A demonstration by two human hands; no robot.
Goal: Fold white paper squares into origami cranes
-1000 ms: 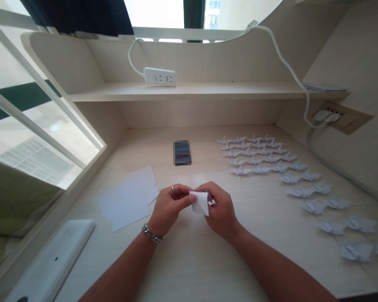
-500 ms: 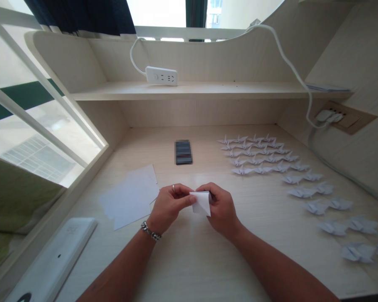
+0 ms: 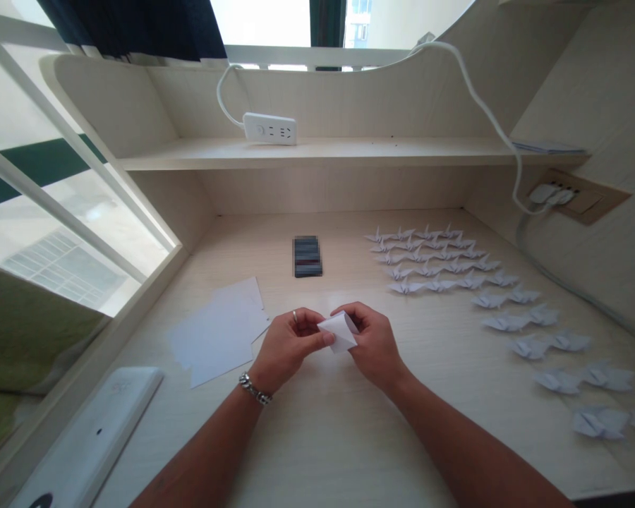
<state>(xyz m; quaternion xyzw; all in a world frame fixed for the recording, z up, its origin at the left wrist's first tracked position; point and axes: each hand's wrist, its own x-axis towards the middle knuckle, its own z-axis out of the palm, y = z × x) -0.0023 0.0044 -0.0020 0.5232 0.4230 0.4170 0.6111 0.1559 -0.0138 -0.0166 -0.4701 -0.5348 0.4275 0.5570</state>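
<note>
A pair of bare hands works a small piece of folded paper [image 3: 341, 331] just above a pale wooden desk [image 3: 317, 437]. The left hand [image 3: 292, 344], a ring [image 3: 295, 317] on one finger and a chain bracelet [image 3: 255, 389] at the wrist, pinches the paper's left corner between thumb and fingers. The right hand [image 3: 373, 343] is curled nearly closed around the opposite side, gripping its edge, some fingertips hidden from view. The paper sits tilted between them, its upper right side bowed open. Near the left forearm, flat white sheets [image 3: 216, 335] overlap on the desktop; beyond the hands lies a dark, blurred rectangular object [image 3: 307, 257]. To the right, folded paper cranes [image 3: 473, 281] stand in rows reaching toward the desk's near edge. A white power strip [image 3: 269, 130] rests on the shelf [image 3: 343, 150] behind
</note>
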